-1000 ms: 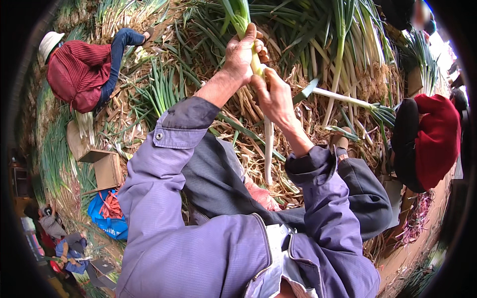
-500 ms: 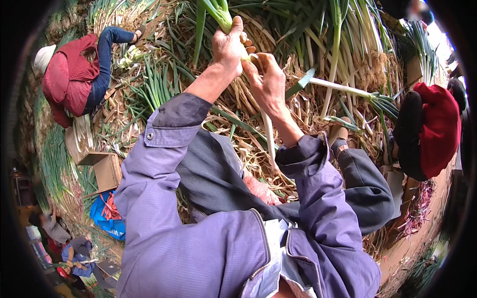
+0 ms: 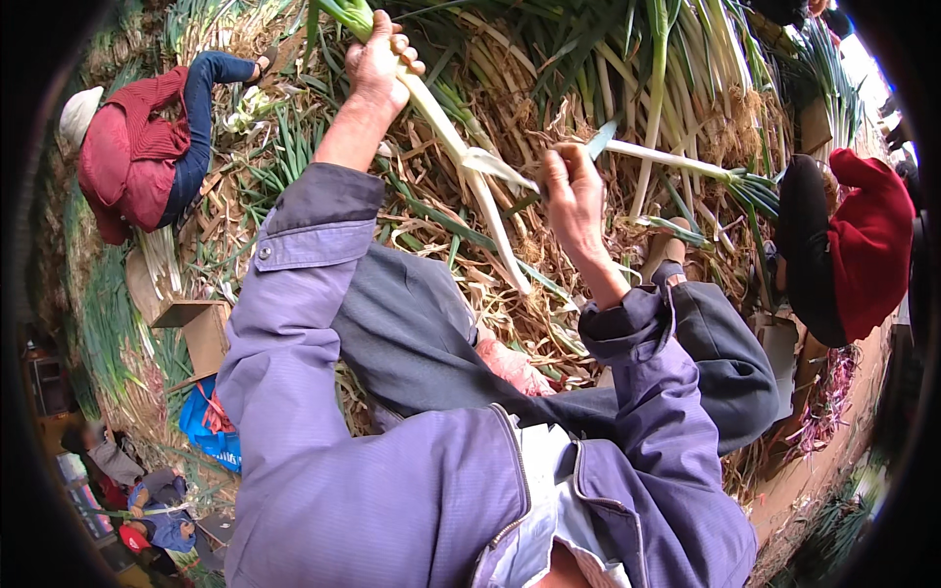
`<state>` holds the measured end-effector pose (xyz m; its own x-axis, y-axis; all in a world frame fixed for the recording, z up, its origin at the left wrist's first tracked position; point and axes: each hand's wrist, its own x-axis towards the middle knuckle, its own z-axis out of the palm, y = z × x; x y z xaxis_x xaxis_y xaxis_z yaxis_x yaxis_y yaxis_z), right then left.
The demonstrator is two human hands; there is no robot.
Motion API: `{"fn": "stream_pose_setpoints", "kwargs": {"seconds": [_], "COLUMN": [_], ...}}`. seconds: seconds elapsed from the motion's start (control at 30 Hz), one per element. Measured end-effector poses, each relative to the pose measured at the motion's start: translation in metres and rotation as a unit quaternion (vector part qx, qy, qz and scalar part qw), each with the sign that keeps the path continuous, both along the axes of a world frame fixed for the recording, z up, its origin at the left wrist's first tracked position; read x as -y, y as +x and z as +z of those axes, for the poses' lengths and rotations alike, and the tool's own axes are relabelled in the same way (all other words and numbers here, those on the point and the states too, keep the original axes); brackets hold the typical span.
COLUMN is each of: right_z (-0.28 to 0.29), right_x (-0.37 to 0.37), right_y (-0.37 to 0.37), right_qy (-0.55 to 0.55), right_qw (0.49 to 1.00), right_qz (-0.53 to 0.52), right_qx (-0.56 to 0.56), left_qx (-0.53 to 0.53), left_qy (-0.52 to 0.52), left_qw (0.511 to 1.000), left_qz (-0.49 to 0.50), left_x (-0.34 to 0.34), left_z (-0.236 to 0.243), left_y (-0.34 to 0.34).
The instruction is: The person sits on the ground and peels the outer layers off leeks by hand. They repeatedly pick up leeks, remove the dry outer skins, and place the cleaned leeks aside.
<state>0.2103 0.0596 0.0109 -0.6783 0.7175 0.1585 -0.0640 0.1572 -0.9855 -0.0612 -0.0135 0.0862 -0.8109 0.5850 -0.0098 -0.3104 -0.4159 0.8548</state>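
Your left hand [image 3: 377, 64] grips the leek [image 3: 461, 157] near its green top, the white shaft slanting down above your lap. Your right hand [image 3: 573, 196] pinches a strip of peel [image 3: 500, 165], fingers tight. Pull too hard and the strip may tear short, or the shaft could snap or slip loose. An open brown box [image 3: 201, 328] sits at your left; below it lies a blue bag [image 3: 211, 426].

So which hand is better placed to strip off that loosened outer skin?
Probably the right hand: it already pinches the peeled strip beside the white stalk. The left hand is clamped around the green top, steadying it.
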Motion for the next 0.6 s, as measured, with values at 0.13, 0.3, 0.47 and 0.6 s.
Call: {"fn": "stream_pose_setpoints", "kwargs": {"seconds": [0.13,0.3,0.47,0.6], "right_z": [0.009,-0.009,-0.027,-0.088], "right_x": [0.015,0.020,0.017,0.018], "right_y": [-0.026,-0.027,0.005,0.070], "right_qy": [0.349,0.347,0.416,0.439], "right_qw": [0.935,0.929,0.894,0.857], "right_qz": [0.002,0.076,0.143,0.208], "right_qx": [0.065,0.098,0.080,0.170], "left_qx": [0.004,0.031,0.037,-0.003], "left_qy": [0.047,0.066,0.064,0.060], "left_qw": [0.997,0.990,0.988,0.992], "left_qz": [-0.057,-0.118,-0.135,-0.109], "left_x": [0.000,-0.007,0.007,0.012], "left_z": [-0.014,-0.011,-0.013,-0.013], "left_y": [-0.023,-0.012,-0.034,-0.064]}}
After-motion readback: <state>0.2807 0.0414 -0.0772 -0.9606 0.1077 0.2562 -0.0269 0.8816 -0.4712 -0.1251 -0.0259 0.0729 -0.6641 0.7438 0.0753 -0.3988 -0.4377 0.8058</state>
